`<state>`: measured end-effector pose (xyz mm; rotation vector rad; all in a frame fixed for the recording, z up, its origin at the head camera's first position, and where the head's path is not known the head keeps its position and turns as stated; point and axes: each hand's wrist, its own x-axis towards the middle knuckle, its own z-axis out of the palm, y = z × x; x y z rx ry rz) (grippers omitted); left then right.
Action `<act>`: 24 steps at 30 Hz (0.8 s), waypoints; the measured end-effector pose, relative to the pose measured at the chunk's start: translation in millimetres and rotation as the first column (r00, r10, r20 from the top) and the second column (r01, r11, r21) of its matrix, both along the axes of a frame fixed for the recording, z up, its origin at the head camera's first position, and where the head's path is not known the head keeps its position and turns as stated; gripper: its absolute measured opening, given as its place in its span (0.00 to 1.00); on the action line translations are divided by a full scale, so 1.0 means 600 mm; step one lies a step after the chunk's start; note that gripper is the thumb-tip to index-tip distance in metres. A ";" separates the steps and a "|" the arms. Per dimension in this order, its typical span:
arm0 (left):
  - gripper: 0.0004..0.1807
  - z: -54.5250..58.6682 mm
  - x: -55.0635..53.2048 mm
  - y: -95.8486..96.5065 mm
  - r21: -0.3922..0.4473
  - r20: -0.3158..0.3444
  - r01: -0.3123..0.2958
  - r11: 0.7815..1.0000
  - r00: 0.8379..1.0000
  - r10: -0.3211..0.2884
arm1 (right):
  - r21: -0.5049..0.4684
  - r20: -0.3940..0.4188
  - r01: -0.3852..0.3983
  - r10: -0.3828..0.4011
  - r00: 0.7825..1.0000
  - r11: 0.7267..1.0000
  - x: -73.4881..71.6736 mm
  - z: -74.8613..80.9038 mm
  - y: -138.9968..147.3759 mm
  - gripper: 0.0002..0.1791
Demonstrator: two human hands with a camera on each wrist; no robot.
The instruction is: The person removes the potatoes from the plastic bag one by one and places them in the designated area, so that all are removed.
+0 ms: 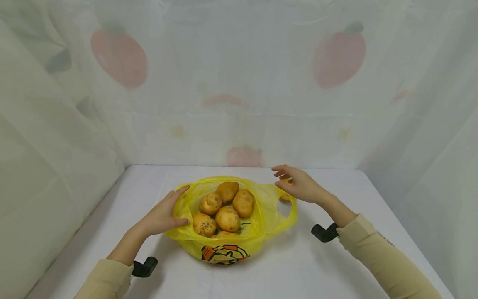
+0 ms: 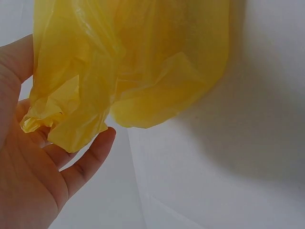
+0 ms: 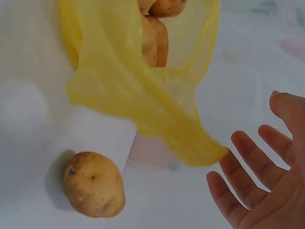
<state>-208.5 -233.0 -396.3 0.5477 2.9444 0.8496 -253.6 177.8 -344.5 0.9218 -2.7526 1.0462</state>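
A yellow plastic bag (image 1: 267, 220) sits on the table with its mouth spread wide and several potatoes (image 1: 228, 219) inside. At the bag's left rim is my left hand (image 1: 160, 214), thumb and fingers spread apart against the plastic. The left wrist view shows the crumpled left handle (image 2: 76, 124) lying over the fingers of that hand. My right hand (image 1: 298, 185) is raised beside the right handle loop, fingers loosely bent and holding nothing. In the right wrist view the tip of that handle (image 3: 200, 148) meets a fingertip. Beneath the right hand, a single potato (image 3: 94, 185) lies outside the bag.
The white table (image 1: 298, 270) ends at a back curtain (image 1: 231, 83) printed with faded fruit. More curtain hangs along the left and right sides. A black wrist mount (image 1: 145, 267) sticks out by the left sleeve, another black mount (image 1: 324, 232) by the right.
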 end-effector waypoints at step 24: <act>0.52 0.002 0.000 0.003 -0.006 -0.006 0.002 1.000 1.000 -0.002 | 0.175 0.049 -0.219 0.214 0.976 0.960 0.041 -0.014 -0.075 0.22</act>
